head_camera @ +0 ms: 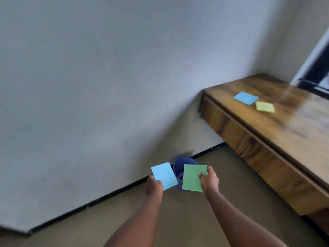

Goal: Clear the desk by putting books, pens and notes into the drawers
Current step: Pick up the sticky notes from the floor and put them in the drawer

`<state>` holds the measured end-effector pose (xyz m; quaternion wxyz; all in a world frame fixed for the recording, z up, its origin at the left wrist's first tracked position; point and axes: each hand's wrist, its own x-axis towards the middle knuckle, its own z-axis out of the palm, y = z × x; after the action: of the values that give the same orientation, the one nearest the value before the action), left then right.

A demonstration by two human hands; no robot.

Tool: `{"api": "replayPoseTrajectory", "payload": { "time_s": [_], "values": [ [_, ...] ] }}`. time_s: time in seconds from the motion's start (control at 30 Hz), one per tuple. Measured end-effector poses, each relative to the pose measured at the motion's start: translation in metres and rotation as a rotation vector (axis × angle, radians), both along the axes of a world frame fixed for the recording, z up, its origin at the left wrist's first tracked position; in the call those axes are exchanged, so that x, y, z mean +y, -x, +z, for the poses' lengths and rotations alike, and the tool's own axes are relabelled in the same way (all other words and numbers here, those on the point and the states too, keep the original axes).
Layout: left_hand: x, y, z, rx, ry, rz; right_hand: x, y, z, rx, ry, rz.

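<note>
Left hand (154, 187): fingers curled shut round the near corner of a light blue note (164, 175), which sticks up and away from the hand, tilted to the left; held in the air over the floor, not on the desk. Right hand (210, 180): thumb lies on the face of a green note (193, 178), other fingers closed behind its right edge, so the grip is pinched on the sheet; note roughly flat to the camera, also in the air. The two held notes sit side by side, near edges close but apart. Dark blue rounded object (180, 166): shows between and behind the held notes, low by the wall; blurred, can't tell what it is or whether either hand touches it. Both forearms bare, reaching in from the near edge of view. Wooden desk (293, 132): at right, runs from the far corner of the room toward the near right; glossy top. Drawer front (231, 125) along its left-facing side, looks closed. On the desk top, far end: a second blue note (245, 98) lying flat, and just near-right of it a yellow-green note (264, 106), also flat; the two are close, corners almost meeting, contact not certain. Grey-white wall (89, 86) fills left and centre, w/ a dark baseboard (114, 191) along its foot. Tan floor (178, 220) below. Dark window frame (318, 68) at far right above the desk. Whole view is tilted and motion-blurred.
</note>
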<state>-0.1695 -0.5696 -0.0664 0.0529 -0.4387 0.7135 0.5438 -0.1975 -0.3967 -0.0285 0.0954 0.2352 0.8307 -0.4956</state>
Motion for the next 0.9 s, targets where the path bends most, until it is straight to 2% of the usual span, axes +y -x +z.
{"api": "replayPoseTrajectory", "payload": {
  "time_s": [0.13,0.37,0.7,0.9],
  "values": [
    [0.067,0.068,0.042,0.117,-0.066,-0.145,0.072,0.038,0.037,0.087,-0.001,-0.136],
    [0.195,0.156,0.113,0.195,-0.201,-0.497,0.192,0.09,0.096,0.232,0.003,-0.35],
    [0.316,0.24,0.137,0.215,-0.248,-0.712,0.303,0.118,0.103,0.248,-0.091,-0.637],
    [0.376,0.299,0.135,0.162,-0.163,-0.828,0.346,0.155,0.093,0.197,-0.087,-0.756]
  ]
}}
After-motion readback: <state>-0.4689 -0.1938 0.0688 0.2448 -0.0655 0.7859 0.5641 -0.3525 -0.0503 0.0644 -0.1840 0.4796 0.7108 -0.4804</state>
